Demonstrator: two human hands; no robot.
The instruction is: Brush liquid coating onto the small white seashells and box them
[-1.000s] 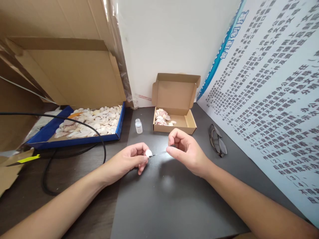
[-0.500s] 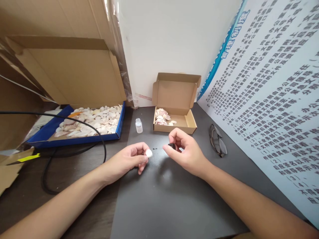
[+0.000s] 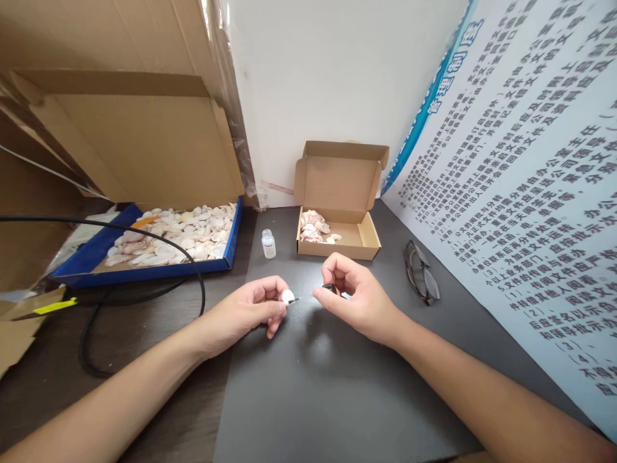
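Just left of frame centre, shell pinched between left hand's thumb and fingers; brush's dark tip at shell's right edge, cannot tell if touching; right hand, right of centre, fingers narrow, holding brush by its black cap; bottle upright and uncapped, above left hand; box at upper middle, lid up, some seashells inside its left part; glasses on table, right of frame; tray heaped with more seashells, left of frame; cable crossing before tray; poster upper right.
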